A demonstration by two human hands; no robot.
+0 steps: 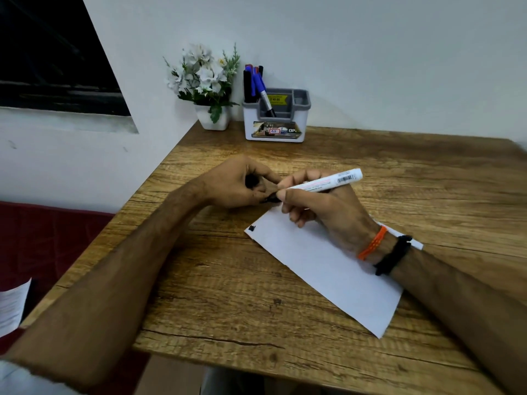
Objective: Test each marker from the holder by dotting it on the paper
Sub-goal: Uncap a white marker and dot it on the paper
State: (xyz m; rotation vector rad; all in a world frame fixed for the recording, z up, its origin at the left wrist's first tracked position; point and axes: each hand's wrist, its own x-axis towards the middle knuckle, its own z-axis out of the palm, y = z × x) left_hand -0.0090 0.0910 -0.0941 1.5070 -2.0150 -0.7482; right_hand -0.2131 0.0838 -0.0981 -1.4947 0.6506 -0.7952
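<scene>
My right hand [322, 208] grips a white-barrelled marker [328, 182], its barcode end pointing up and right, just above the far corner of the white paper [328, 269]. My left hand [238, 182] is curled round the marker's black cap [252, 181], and its fingertips meet the marker's tip end. A black dot [251, 228] marks the paper's left corner. The white and grey holder [275, 118] stands at the back of the wooden table [228, 295] with several blue and black markers [256, 84] upright in it.
A white pot of artificial white flowers [206, 81] sits left of the holder, against the wall. A dark red seat [42, 238] with a printed sheet [12, 305] lies beyond the table's left edge. My right wrist wears orange and black bands [385, 249].
</scene>
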